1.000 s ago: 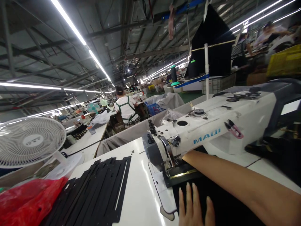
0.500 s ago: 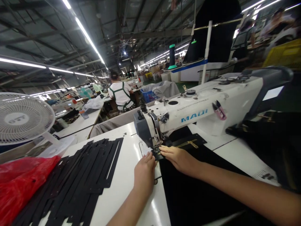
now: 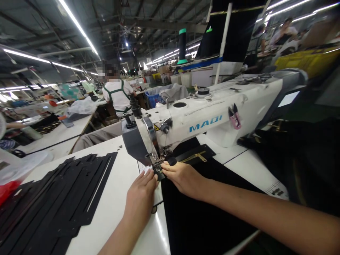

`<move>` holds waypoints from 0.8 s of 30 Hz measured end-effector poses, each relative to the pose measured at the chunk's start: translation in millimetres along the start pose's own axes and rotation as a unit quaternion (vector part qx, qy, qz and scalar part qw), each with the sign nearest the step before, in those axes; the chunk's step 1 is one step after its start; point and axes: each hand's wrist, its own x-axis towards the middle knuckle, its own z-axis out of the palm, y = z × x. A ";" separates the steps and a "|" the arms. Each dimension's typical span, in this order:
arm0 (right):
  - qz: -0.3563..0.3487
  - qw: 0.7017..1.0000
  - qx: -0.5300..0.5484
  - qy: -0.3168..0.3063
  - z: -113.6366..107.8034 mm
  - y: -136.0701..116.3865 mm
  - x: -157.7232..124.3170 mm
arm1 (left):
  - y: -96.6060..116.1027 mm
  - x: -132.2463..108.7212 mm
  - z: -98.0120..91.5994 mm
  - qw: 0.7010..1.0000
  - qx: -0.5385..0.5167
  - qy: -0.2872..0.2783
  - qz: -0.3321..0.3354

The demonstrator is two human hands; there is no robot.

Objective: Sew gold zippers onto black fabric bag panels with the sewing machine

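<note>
My left hand (image 3: 143, 187) lies with fingers stretched out flat beside the presser foot, fingertips at the edge of the dark work piece. Opposite it, my right hand (image 3: 184, 177) has its fingers closed on the black fabric (image 3: 196, 209) close to the needle area. What lies under these fingers is partly hidden. Behind my right hand, a black strip with a gold zipper (image 3: 200, 156) rests under the arm of the white sewing machine (image 3: 207, 122). The black fabric spreads from the machine towards me, beneath my right forearm.
Flat black strips (image 3: 61, 198) lie overlapped on the white table (image 3: 117, 209) at left, near a red plastic bag (image 3: 9, 191). Pink-handled thread snips (image 3: 235, 118) sit on the machine's side. Thread cones (image 3: 182, 46) stand behind. A co-worker (image 3: 118, 92) sits farther off.
The view has shifted right and slightly closer, so the machine and both hands appear farther left. The fan has mostly left the picture. Both hands remain by the presser foot.
</note>
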 end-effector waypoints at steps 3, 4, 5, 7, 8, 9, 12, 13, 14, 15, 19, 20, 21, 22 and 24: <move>0.010 1.000 -0.010 -0.013 0.4 3.5 2.7 | -2.1 4.6 0.3 1.000 -0.005 0.006 0.008; 0.013 1.000 -0.011 -0.015 0.8 4.6 3.9 | -2.4 6.3 0.3 1.000 -0.005 0.008 0.009; 0.015 1.000 -0.010 -0.015 1.3 5.4 4.9 | -2.5 7.9 0.3 1.000 -0.004 0.009 0.010; 0.015 1.000 -0.008 -0.012 2.5 6.0 6.7 | -2.1 10.0 0.2 1.000 0.004 0.005 0.004; 0.015 1.000 -0.007 -0.006 3.2 5.8 7.2 | -1.8 10.3 0.3 1.000 0.007 0.000 -0.001; 0.015 1.000 -0.007 0.001 3.8 5.5 7.6 | -1.5 10.2 0.4 1.000 0.008 -0.005 -0.009; 0.013 1.000 -0.011 0.020 5.6 5.2 8.6 | -1.2 8.6 1.9 0.999 -0.004 -0.018 -0.039; 0.013 1.000 -0.014 0.024 6.2 5.5 9.0 | -1.3 8.0 2.6 0.999 -0.009 -0.020 -0.048; 0.014 0.999 -0.016 0.026 6.7 5.9 9.5 | -1.5 7.5 3.3 0.998 -0.012 -0.020 -0.053; 0.014 0.999 -0.018 0.027 7.2 6.4 9.9 | -1.7 7.0 3.9 0.998 -0.013 -0.018 -0.057; 0.021 0.999 -0.014 0.036 9.5 7.2 9.9 | -1.8 5.5 5.5 0.998 -0.013 -0.005 -0.055; 0.023 0.999 -0.011 0.038 10.0 6.8 9.6 | -1.8 5.1 5.8 0.998 -0.013 -0.004 -0.055; 0.025 0.999 -0.008 0.041 10.4 6.2 9.3 | -1.8 4.9 6.0 0.998 -0.013 -0.004 -0.055; 0.026 0.999 -0.004 0.043 10.7 5.4 9.1 | -1.9 4.7 6.1 0.998 -0.012 -0.005 -0.056; 0.026 0.998 0.006 0.050 10.5 3.6 8.9 | -2.2 4.6 6.0 0.998 -0.011 -0.008 -0.059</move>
